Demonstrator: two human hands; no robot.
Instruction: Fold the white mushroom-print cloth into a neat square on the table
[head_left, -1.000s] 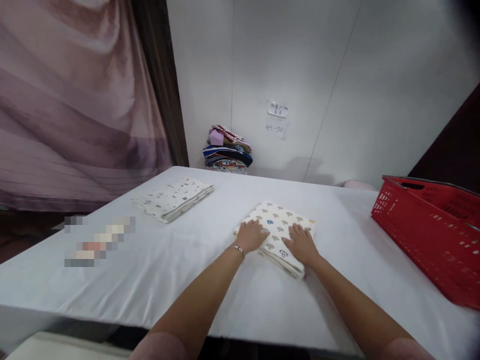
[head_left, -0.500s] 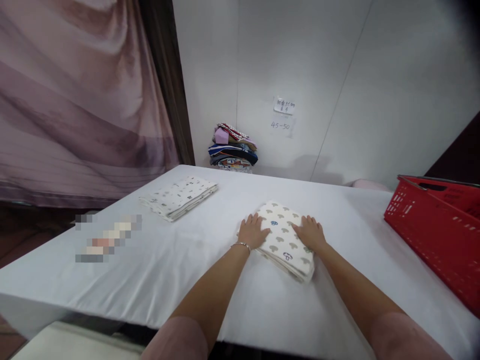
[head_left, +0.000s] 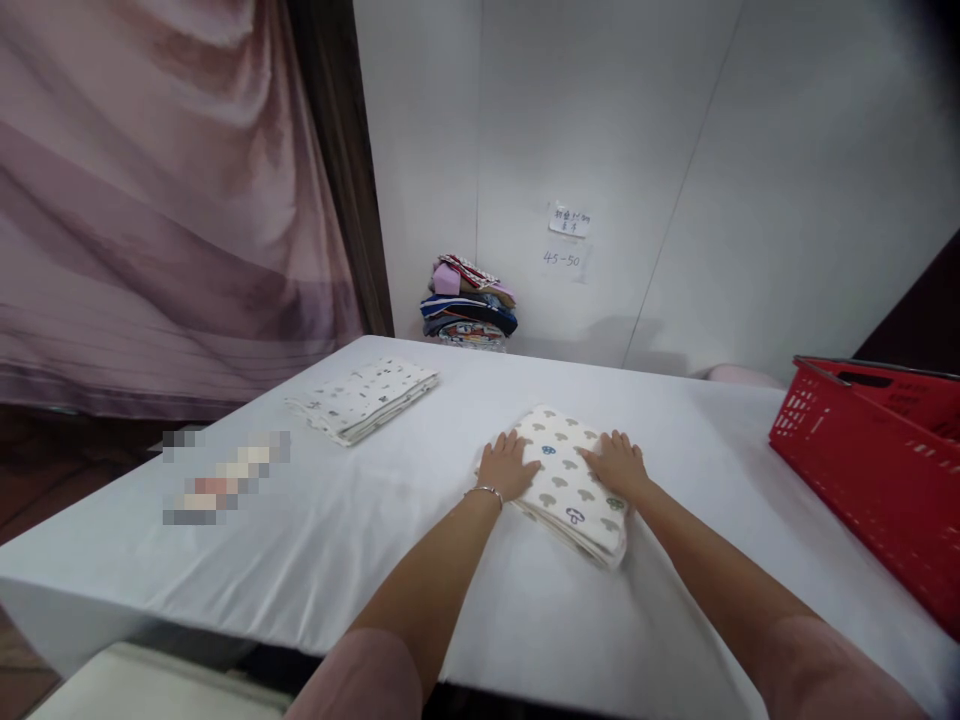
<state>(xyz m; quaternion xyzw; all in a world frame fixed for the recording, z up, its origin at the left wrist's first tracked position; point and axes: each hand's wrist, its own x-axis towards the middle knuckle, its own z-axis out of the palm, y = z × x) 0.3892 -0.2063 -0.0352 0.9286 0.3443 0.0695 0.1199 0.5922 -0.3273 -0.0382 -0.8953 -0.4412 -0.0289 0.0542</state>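
Note:
A folded white cloth with grey-green mushroom-like prints and a few coloured ones lies on the white-covered table. My left hand rests flat on its left edge, fingers spread, a thin bracelet on the wrist. On the opposite side, my right hand also presses down with its fingers stretched out. Both hands touch the cloth without gripping it. Farther left lies a second folded white cloth with small dark prints, apart from my hands.
A red plastic basket stands on the table's right side. Against the wall is a stack of folded fabrics, with paper signs to its right. A pixelated patch covers something at the left. A pink curtain hangs there too.
The view has shifted slightly, so everything sits a little lower. My hands stay on the folded cloth, with barely any movement.

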